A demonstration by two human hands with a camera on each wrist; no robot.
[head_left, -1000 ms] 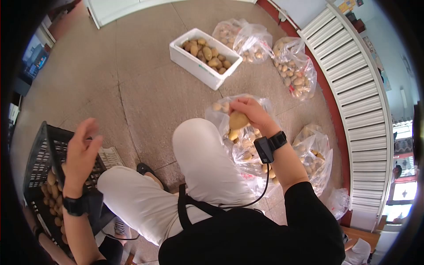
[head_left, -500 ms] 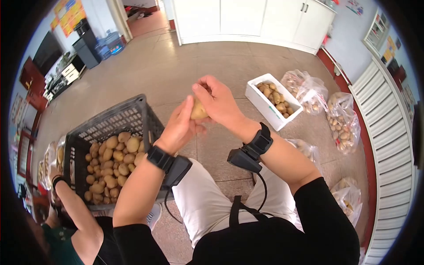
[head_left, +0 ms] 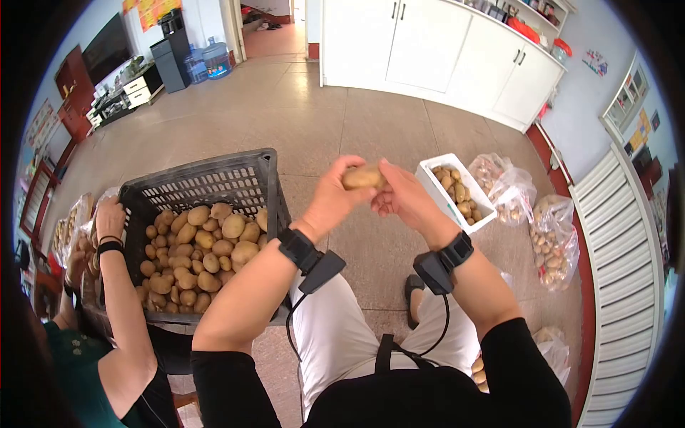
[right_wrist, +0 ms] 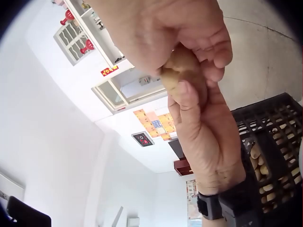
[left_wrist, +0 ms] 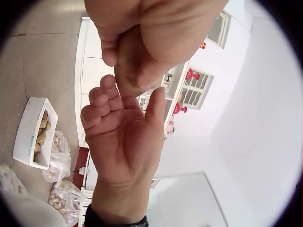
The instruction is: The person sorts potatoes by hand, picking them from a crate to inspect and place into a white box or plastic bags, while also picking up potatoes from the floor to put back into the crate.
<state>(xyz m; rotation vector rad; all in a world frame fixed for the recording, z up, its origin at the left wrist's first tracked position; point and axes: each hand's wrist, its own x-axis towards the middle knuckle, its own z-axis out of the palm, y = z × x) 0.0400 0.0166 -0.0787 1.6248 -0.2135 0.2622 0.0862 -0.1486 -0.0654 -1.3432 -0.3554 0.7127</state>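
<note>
Now holding potato (head_left: 361, 177) in left hand (head_left: 332, 197), right of black crate (head_left: 272, 189) in head view, right hand (head_left: 409, 194) loose at its end, vs right-hand grip a second ago. Can't make out right-hand contact or potato's covered side.

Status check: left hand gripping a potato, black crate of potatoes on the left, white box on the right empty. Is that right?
The white box isn't empty: the head view shows potatoes in it. The left hand does grip a potato, with the black crate on the left.
</note>
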